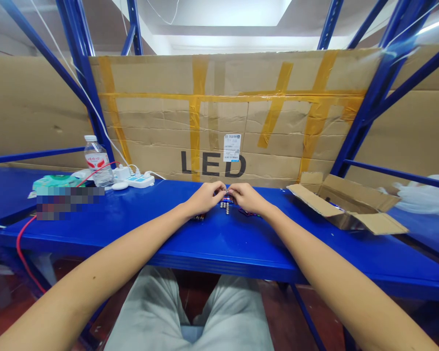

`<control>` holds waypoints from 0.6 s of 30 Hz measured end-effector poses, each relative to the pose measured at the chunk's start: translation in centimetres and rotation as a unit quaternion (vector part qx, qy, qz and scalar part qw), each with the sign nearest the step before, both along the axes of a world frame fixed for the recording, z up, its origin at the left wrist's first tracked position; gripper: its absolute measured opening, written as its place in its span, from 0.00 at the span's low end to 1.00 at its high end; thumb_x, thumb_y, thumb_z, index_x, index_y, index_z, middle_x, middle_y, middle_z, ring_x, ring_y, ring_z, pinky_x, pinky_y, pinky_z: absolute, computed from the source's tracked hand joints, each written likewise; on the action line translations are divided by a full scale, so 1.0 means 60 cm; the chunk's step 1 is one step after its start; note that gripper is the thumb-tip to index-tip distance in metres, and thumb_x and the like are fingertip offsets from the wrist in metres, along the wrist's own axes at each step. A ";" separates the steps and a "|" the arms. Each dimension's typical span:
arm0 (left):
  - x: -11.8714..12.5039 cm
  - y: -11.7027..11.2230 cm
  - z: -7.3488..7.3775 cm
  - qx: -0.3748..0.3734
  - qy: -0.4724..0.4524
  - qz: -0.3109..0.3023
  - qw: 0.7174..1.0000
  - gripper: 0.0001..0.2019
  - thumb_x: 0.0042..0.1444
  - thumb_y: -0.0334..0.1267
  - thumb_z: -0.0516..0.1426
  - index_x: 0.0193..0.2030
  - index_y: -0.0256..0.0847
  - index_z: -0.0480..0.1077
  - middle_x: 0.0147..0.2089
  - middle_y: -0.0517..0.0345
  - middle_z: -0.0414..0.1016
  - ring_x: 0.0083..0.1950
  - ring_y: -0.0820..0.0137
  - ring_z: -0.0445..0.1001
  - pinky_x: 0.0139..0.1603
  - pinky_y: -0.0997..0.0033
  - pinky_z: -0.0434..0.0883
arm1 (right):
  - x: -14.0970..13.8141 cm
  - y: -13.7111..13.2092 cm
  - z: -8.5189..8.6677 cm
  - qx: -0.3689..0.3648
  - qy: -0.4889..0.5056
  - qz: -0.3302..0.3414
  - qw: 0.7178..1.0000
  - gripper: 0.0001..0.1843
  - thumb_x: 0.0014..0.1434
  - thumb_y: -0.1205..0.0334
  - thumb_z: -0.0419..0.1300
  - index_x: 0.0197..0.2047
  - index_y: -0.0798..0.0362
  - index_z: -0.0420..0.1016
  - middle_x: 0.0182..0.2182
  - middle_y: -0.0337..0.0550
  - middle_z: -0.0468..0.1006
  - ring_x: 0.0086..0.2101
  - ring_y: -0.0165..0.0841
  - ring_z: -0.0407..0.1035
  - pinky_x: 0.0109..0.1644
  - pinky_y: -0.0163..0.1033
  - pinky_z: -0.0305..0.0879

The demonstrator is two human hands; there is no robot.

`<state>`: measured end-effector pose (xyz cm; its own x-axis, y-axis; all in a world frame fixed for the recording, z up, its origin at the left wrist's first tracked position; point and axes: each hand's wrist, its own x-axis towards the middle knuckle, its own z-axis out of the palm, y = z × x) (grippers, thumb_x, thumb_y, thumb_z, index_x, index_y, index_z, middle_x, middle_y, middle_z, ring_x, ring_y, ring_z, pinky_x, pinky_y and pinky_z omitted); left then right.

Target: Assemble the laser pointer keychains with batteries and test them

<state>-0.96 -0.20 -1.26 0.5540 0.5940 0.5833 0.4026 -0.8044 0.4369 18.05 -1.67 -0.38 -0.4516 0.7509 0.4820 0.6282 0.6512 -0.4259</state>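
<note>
My left hand (205, 196) and my right hand (246, 197) meet over the middle of the blue shelf (219, 243), fingertips pinched together on a small dark part with a red-blue glint (226, 197) that I cannot name. Just below the fingers lies a small cluster of tiny silvery pieces (225, 206). A dark small part (198, 217) lies under my left wrist, and another with coloured bits (247, 212) lies under my right hand.
An open cardboard box (346, 204) sits to the right. At the left stand a water bottle (97, 162), a white power strip (138, 180) with a red cable, and a green packet (54, 182). A taped cardboard sheet marked LED (219, 117) backs the shelf. White gloves (424, 195) lie far right.
</note>
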 end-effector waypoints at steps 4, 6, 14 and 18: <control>0.001 0.000 -0.002 0.014 0.014 -0.001 1.000 0.08 0.62 0.38 0.53 0.40 0.38 0.71 0.32 0.59 0.76 0.31 0.73 0.71 0.33 0.73 0.63 | 0.002 -0.002 0.005 -0.039 0.013 0.014 0.999 0.16 0.62 0.65 0.49 0.22 0.54 0.65 0.18 0.36 0.67 0.24 0.29 0.59 0.33 0.35 0.54; 0.001 -0.001 -0.002 0.025 0.023 0.001 0.999 0.08 0.62 0.37 0.53 0.40 0.38 0.71 0.32 0.58 0.77 0.31 0.72 0.71 0.33 0.73 0.63 | 0.005 -0.002 0.006 -0.060 0.022 0.025 0.998 0.17 0.62 0.62 0.49 0.22 0.54 0.64 0.17 0.35 0.65 0.22 0.28 0.57 0.31 0.35 0.54; 0.003 -0.014 0.007 0.093 0.061 -0.017 0.994 0.09 0.64 0.36 0.52 0.45 0.40 0.73 0.39 0.54 0.79 0.37 0.69 0.74 0.39 0.70 0.67 | 0.014 0.006 0.001 -0.253 0.135 0.088 0.954 0.22 0.55 0.43 0.59 0.24 0.52 0.61 0.16 0.32 0.61 0.17 0.24 0.50 0.22 0.33 0.47; 0.003 -0.013 0.007 0.108 0.058 -0.025 0.992 0.10 0.64 0.35 0.52 0.46 0.40 0.73 0.41 0.54 0.79 0.39 0.68 0.75 0.42 0.69 0.68 | 0.013 -0.003 0.007 -0.329 0.197 0.112 0.917 0.22 0.50 0.44 0.63 0.26 0.53 0.61 0.18 0.32 0.63 0.17 0.21 0.48 0.20 0.32 0.42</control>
<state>-0.79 -1.00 -0.85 0.6503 0.4321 0.6248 0.3967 -0.8946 0.2058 18.81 -1.86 0.05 -0.5175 0.8476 0.1170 0.2232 0.2658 -0.9378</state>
